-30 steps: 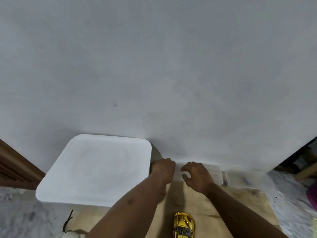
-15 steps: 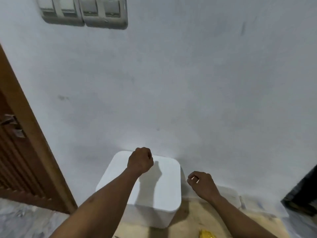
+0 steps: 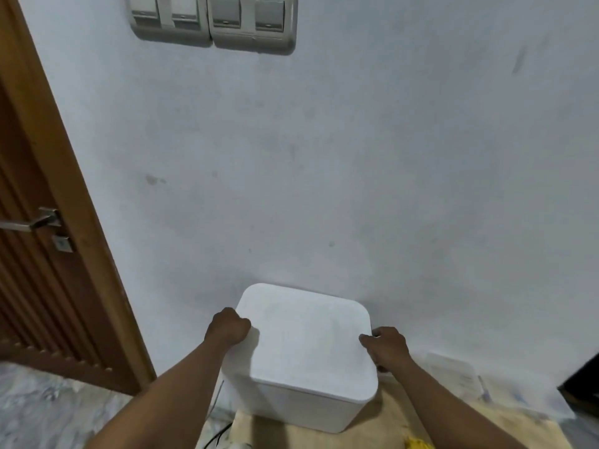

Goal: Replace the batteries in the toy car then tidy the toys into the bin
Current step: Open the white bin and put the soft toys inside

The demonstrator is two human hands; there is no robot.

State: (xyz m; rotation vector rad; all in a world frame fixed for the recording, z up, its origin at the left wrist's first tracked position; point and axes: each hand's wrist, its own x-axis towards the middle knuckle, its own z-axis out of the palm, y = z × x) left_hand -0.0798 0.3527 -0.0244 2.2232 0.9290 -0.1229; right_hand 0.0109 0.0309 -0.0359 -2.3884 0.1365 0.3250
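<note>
A white lidded bin (image 3: 301, 406) stands on a wooden board (image 3: 372, 435) against the wall, its flat lid (image 3: 308, 341) in place. My left hand (image 3: 227, 327) grips the lid's left edge with curled fingers. At the lid's right edge my right hand (image 3: 385, 346) holds on the same way. Only a sliver of the yellow toy car (image 3: 418, 443) shows at the bottom edge, to the right of the bin and between my forearms.
A wooden door (image 3: 39, 254) with a metal handle (image 3: 32, 222) fills the left side. Wall switches (image 3: 214, 21) sit high on the pale wall. White papers (image 3: 460, 380) lie right of the bin. A thin cable (image 3: 217, 435) runs by the bin's left foot.
The view has tilted upward, so the switches and door appear. Both hands moved from the board's far end to the two sides of the bin lid and now grip its edges.
</note>
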